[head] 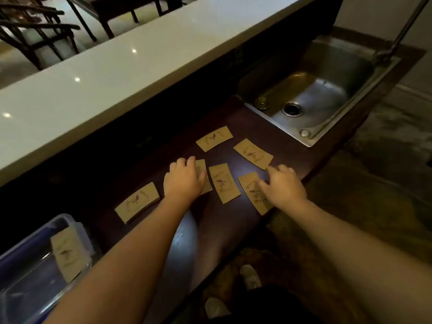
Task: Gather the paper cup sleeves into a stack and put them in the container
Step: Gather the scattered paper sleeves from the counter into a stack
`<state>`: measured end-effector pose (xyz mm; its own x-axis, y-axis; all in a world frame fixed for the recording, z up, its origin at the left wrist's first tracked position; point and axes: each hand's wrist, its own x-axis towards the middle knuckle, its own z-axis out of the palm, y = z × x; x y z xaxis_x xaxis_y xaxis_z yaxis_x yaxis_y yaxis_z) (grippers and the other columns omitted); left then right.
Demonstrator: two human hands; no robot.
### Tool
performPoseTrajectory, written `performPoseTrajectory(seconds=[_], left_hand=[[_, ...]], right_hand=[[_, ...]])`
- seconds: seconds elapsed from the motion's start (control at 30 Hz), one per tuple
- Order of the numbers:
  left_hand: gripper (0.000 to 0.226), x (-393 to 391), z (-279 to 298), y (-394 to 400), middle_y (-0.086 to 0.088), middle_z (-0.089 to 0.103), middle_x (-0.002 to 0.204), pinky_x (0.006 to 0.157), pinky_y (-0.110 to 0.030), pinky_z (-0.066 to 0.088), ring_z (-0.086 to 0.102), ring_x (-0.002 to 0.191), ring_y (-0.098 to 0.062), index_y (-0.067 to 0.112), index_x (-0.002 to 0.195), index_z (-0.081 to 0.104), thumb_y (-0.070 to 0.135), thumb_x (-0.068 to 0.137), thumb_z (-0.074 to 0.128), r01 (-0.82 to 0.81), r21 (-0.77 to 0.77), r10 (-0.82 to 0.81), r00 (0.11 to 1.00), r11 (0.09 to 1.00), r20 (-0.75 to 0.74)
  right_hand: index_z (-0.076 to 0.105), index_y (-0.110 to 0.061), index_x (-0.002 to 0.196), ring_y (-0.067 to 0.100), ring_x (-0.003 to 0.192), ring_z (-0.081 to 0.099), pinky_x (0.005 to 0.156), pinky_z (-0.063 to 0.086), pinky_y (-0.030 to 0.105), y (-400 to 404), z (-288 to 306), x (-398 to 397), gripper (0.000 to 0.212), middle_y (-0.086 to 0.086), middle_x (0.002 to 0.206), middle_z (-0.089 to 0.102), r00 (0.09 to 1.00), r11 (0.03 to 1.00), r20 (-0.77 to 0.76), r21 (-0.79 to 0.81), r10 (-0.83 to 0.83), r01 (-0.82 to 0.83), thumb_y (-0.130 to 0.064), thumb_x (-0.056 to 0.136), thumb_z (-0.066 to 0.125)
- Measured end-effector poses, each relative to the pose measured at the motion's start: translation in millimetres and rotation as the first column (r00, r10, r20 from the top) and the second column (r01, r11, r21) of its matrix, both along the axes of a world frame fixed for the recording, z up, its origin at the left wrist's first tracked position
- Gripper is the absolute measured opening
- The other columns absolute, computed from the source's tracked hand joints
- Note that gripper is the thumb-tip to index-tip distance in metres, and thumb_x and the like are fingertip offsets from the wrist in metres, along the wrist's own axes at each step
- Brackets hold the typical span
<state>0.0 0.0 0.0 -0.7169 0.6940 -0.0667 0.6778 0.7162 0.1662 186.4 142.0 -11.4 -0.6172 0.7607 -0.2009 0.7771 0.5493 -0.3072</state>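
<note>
Both hands (184, 181) flat on scattered sleeves (224, 183)

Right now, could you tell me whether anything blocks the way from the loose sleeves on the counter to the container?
Nothing visible does. Only the small sleeve stack lies on the dark counter between the left hand and the open container at the left.

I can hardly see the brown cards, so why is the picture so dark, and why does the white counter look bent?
In the head view, the dark wooden counter gets little light, so the paper sleeves look dim; small lamp glints dot the white countertop, a pale glare patch lies between the forearms, and the wide-angle lens curves straight edges; the whole view is slightly soft.
</note>
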Motion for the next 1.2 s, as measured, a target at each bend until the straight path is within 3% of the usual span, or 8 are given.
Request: performPoseTrajectory(seconds=[0.1, 0.2, 0.43, 0.63, 0.73, 0.93, 1.07, 1.2], left_hand=[[0.055, -1.6, -12.9, 8.0, -0.020, 0.047, 0.133, 0.091, -0.045, 0.042, 0.044, 0.120, -0.038, 0.009, 0.136, 0.041, 0.043, 0.092, 0.043, -0.226, -0.022, 0.225, 0.949, 0.974, 0.222], [0.054, -3.2, -23.7, 11.9, -0.021, 0.045, 0.132, 0.095, -0.045, 0.038, 0.042, 0.120, -0.040, 0.007, 0.131, 0.044, 0.043, 0.091, 0.043, -0.344, -0.069, 0.346, 0.872, 0.936, 0.345], [0.079, -10.9, -32.2, 25.0, -0.020, 0.041, 0.135, 0.094, -0.047, 0.040, 0.038, 0.124, -0.037, 0.004, 0.131, 0.041, 0.060, 0.079, 0.059, -0.461, -0.119, 0.471, 0.808, 0.879, 0.353], [0.086, -24.3, -32.9, 34.8, -0.019, 0.043, 0.136, 0.095, -0.047, 0.043, 0.043, 0.123, -0.037, 0.006, 0.132, 0.039, 0.049, 0.068, 0.077, -0.593, -0.177, 0.596, 0.646, 0.785, 0.477], [0.078, -31.7, -34.1, 30.7, -0.019, 0.054, 0.126, 0.090, -0.051, 0.051, 0.054, 0.113, -0.039, 0.004, 0.122, 0.041, 0.035, 0.064, 0.084, -0.644, -0.107, 0.562, 0.559, 0.757, 0.609], [0.036, -34.7, -34.9, 2.8, -0.010, 0.060, 0.104, 0.079, -0.044, 0.054, 0.060, 0.090, -0.029, 0.012, 0.113, 0.043, 0.014, 0.083, 0.062, -0.617, 0.077, 0.392, 0.586, 0.783, 0.709], [0.022, -32.0, -28.8, -20.2, -0.013, 0.066, 0.102, 0.082, -0.050, 0.055, 0.064, 0.090, -0.030, 0.010, 0.108, 0.054, 0.004, 0.087, 0.050, -0.720, 0.081, 0.266, 0.355, 0.690, 0.896], [0.023, -18.6, -16.7, -42.1, -0.017, 0.066, 0.096, 0.069, -0.047, 0.057, 0.066, 0.084, -0.032, 0.009, 0.104, 0.056, 0.000, 0.086, 0.044, -0.831, 0.101, 0.111, 0.192, 0.546, 0.975]], right_hand=[[0.054, -0.008, 0.125, 0.034, 0.119, 0.045, 0.091, 0.042, 0.042, 0.4, -19.5, -0.6, 0.062, 0.016, 0.126, 0.052, 0.996, 0.992, 0.040, -0.096, -0.081, 0.084, -0.057, 0.088, 0.049], [0.055, -0.008, 0.125, 0.032, 0.120, 0.042, 0.091, 0.042, 0.041, -3.9, -28.8, -5.4, 0.068, 0.014, 0.126, 0.050, 0.994, 0.994, 0.073, -0.067, -0.080, 0.085, -0.063, 0.085, 0.047], [0.055, -0.009, 0.122, 0.030, 0.116, 0.045, 0.089, 0.044, 0.039, -17.1, -30.5, -9.6, 0.076, 0.012, 0.123, 0.054, 0.992, 0.995, 0.094, 0.060, -0.083, 0.078, -0.070, 0.079, 0.050], [0.060, -0.007, 0.116, 0.030, 0.114, 0.046, 0.088, 0.044, 0.039, -20.2, -29.1, -13.0, 0.062, 0.011, 0.118, 0.056, 0.991, 0.990, 0.065, 0.085, -0.117, 0.111, -0.059, 0.082, 0.059], [0.061, -0.007, 0.113, 0.030, 0.113, 0.047, 0.087, 0.045, 0.039, -20.2, -28.3, -17.7, 0.056, 0.012, 0.116, 0.056, 0.986, 0.987, 0.057, 0.053, -0.156, 0.153, -0.054, 0.082, 0.062], [0.061, -0.012, 0.108, 0.031, 0.108, 0.053, 0.083, 0.046, 0.040, -15.2, -28.4, -24.2, 0.049, 0.010, 0.112, 0.057, 0.963, 0.962, 0.041, -0.053, -0.266, 0.268, -0.048, 0.076, 0.072], [0.067, -0.015, 0.089, 0.022, 0.079, 0.060, 0.062, 0.047, 0.033, 0.4, -27.8, -22.1, 0.024, 0.003, 0.084, 0.064, 0.911, 0.873, -0.011, -0.290, -0.412, 0.391, -0.036, 0.081, 0.072], [0.071, -0.014, 0.086, 0.025, 0.084, 0.065, 0.077, 0.054, 0.044, 11.2, -21.4, -19.7, 0.004, 0.008, 0.089, 0.070, 0.750, 0.667, -0.199, -0.633, -0.631, 0.394, -0.017, 0.085, 0.068]])
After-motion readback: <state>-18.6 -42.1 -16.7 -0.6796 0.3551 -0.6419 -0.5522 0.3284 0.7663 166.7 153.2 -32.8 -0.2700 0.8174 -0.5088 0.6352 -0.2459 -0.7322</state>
